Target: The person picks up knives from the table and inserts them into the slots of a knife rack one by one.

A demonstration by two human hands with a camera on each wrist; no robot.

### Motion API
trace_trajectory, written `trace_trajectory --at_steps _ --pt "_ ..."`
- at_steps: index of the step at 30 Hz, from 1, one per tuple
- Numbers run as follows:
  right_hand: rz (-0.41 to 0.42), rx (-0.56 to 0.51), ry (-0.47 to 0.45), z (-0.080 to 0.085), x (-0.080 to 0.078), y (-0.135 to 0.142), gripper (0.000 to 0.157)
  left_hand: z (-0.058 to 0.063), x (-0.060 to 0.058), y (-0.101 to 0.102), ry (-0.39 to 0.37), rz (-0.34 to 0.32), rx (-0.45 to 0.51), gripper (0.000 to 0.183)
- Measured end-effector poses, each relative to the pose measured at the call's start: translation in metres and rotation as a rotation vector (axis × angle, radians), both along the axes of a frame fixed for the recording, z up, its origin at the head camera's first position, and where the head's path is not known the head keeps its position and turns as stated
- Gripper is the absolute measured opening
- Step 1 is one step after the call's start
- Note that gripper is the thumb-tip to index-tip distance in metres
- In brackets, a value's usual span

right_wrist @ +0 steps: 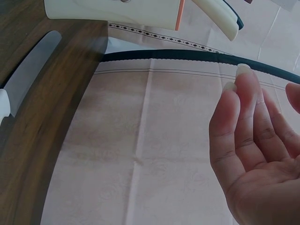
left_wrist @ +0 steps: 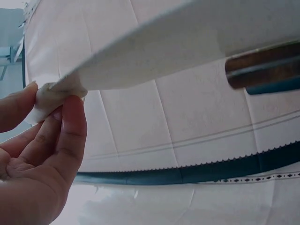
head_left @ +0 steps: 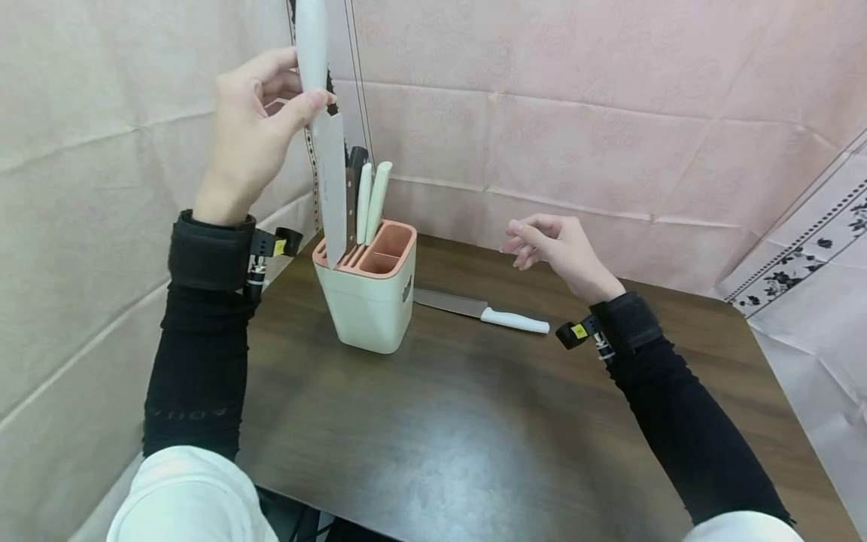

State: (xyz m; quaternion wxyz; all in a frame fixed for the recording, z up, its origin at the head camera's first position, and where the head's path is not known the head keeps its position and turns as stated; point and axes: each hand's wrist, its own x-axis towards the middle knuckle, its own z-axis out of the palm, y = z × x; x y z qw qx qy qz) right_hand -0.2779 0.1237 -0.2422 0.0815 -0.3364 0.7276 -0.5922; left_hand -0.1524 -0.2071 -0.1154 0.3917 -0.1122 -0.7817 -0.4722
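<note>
My left hand (head_left: pixel 254 124) pinches the white handle of a large knife (head_left: pixel 332 184), whose blade points down. The blade's tip overlaps the near left slots of the knife holder (head_left: pixel 366 309); whether it is inside a slot I cannot tell. In the left wrist view, thumb and fingers pinch the handle (left_wrist: pixel 61 93) where it meets the blade. My right hand (head_left: pixel 558 245) hangs in the air with loosely bent fingers and nothing in them. Below it and to its left, a second white-handled knife (head_left: pixel 516 321) lies flat on the table.
The white holder has an orange top. Two pale green handles (head_left: pixel 379 196), a brown handle (head_left: pixel 350 203) and a black handle (head_left: pixel 357 156) stand up from it. The wooden table (head_left: pixel 420 421) meets cloth-covered walls (head_left: pixel 576 135) at the back and left.
</note>
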Motion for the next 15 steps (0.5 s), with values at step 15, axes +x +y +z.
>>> trace_trajectory --at_steps 15 --pt "-0.003 -0.007 -0.008 -0.004 -0.002 0.006 0.03 0.0 0.001 -0.013 -0.009 0.033 -0.015 0.032"
